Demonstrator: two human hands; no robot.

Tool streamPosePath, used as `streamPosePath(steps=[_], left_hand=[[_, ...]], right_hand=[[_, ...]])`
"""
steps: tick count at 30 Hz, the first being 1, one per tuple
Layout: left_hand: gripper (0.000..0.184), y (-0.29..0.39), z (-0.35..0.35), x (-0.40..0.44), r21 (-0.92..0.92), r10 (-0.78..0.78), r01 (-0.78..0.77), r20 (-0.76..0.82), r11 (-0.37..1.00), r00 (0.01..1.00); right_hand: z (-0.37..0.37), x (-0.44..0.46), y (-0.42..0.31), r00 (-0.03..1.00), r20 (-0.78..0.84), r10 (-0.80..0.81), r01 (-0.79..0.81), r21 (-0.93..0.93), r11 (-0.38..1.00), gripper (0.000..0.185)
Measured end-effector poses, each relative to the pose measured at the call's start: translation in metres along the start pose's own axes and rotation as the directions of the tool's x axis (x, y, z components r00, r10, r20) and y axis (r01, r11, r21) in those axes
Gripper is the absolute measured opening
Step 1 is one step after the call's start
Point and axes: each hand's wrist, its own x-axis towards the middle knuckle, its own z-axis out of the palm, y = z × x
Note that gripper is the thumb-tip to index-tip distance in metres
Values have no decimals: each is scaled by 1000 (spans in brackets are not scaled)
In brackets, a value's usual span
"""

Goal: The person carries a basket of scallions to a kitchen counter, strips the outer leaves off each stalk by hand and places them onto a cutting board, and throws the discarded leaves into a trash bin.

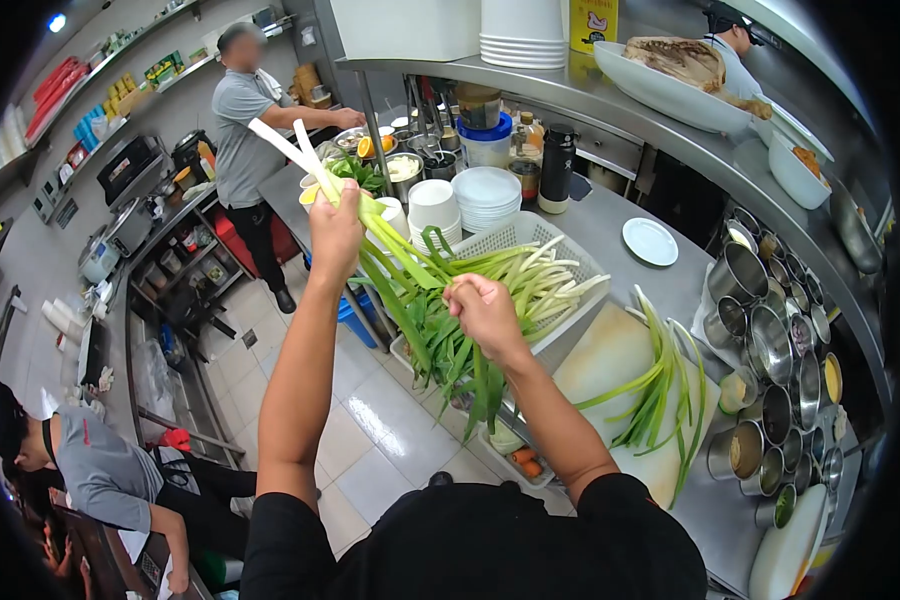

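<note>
My left hand is closed around the stems of some leeks, their white ends pointing up and left. To the right and lower, my right hand is closed at the green leaves of the same leeks; the exact spot it pinches is partly hidden by its fingers. Below both hands, green leaves hang over the near edge of a white perforated basket, which holds more green onions with pale ends. Another bunch of green onions lies on a white cutting board to the right.
Stacked white bowls, lids and a black bottle stand behind the basket. A white plate and several metal containers are right. One person stands across at left, another lower left. A shelf hangs above.
</note>
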Motion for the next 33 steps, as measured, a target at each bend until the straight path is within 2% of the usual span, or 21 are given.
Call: streamPosePath(steps=[1, 3, 5, 6, 7, 8, 9, 10, 12, 16, 18, 19, 20, 22, 24, 26, 27, 28, 30, 31, 33], left_hand=[[19, 1, 0, -3, 35, 8, -7, -13, 999, 1000], [20, 0, 0, -8, 74, 21, -19, -29, 997, 999], [21, -5, -4, -5, 206, 169, -143, -116, 968, 979], [22, -4, -10, -3, 218, 121, -88, -143, 972, 982], [21, -3, -15, -3, 322, 146, -87, -162, 943, 976], [20, -14, -19, 2, 174, 140, -108, -185, 979, 973], [18, -25, -29, 9, 201, 136, -106, -142, 974, 981], [16, 0, -18, -6, -9, -18, 17, -93, 1000, 995], [14, -2, -18, -7, -157, -67, 60, -37, 986, 997], [12, 7, -15, -13, -244, -111, 93, -62, 965, 992], [12, 0, -18, -16, -271, -120, 92, -88, 958, 989], [11, -2, -18, -17, -284, -123, 92, -92, 954, 988], [11, -4, -18, -18, -298, -123, 89, -97, 950, 988], [13, -12, -16, -20, -286, -153, 118, -102, 951, 983], [14, -19, -3, -24, -295, -180, 120, -185, 948, 966], [11, -26, 2, -29, -299, -164, 109, -164, 948, 973], [11, -29, 2, -31, -300, -156, 109, -139, 948, 978], [11, -29, 4, -32, -302, -151, 100, -152, 948, 977], [11, -29, 3, -35, -329, -164, 103, -165, 939, 973], [13, -34, 0, -35, -337, -144, 84, -159, 938, 977], [13, -48, 0, -33, -370, -134, 54, -194, 928, 972]], right_hand=[[4, 2, 5, 997, -82, -1, 10, 103, 995, 16], [5, 4, 14, 992, -125, -10, 32, 171, 985, 16], [3, 9, 27, 977, -204, -59, 108, 239, 965, 13], [-1, 8, 28, 983, -177, -44, 94, 285, 954, 12], [-4, 7, 28, 990, -138, -32, 76, 329, 941, 11], [-2, 8, 28, 992, -118, -43, 75, 283, 956, 11], [1, 9, 29, 993, -106, -48, 71, 233, 970, 12], [0, 13, 32, 995, -68, -72, 86, 228, 970, 12], [-7, 19, 42, 995, 98, 15, -17, 23, 1000, 12], [-7, 9, 25, 968, 243, 58, -58, -8, 998, 12], [-6, 3, 22, 970, 239, 33, -19, -57, 998, 14], [-3, 2, 25, 982, 178, -70, 104, -192, 976, 18], [0, -1, 27, 980, 189, -65, 103, -196, 975, 18], [11, -7, 22, 878, 158, -451, 472, -440, 764, 21], [24, -9, 15, 865, 209, -456, 497, -482, 722, 23], [26, -9, 20, 877, 256, -408, 469, -648, 601, 23], [21, -4, 28, 824, 324, -464, 549, -658, 515, 25], [20, -4, 29, 820, 338, -462, 558, -653, 512, 25], [21, -6, 30, 901, 247, -357, 425, -668, 611, 26], [19, -5, 32, 897, 268, -351, 436, -663, 609, 26], [16, -2, 38, 961, 247, -122, 237, -516, 823, 27]])
